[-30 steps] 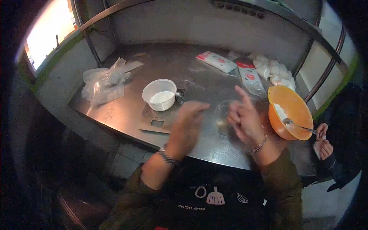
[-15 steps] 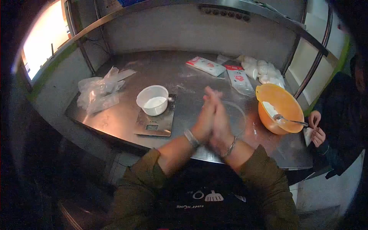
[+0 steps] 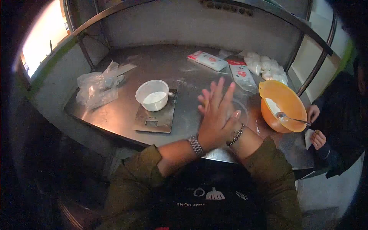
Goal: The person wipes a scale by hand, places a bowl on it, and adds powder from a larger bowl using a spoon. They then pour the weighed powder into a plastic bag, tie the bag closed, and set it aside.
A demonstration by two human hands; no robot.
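In the head view, both hands are empty as far as can be seen, though the space between the palms is hidden. The left hand lies over the right, flat, its fingers extended; the right hand is mostly covered, its straight fingers showing past the left one's edge. Palm laid against palm over the table, they seem to be brushing or rubbing each other, a pause between handlings. Taking hold of anything would call for them to part first.

Left of the left hand, well clear of it, a clear tub with white powder in the bottom stands upright on a kitchen scale. Farther left lies a crumpled plastic bag. To the right of the right hand is an orange bowl, with more white powder and a spoon leaning on its rim. Beyond it, a co-worker's hand holds a small white piece.

As for writing, the scale has a small mark above its display, but neither mark nor digits can be made out. Ahead of the hands, two packets carry red printing too small to read. Below the hands, the apron shows "HOME" after some unclear letters, beside a spatula drawing.
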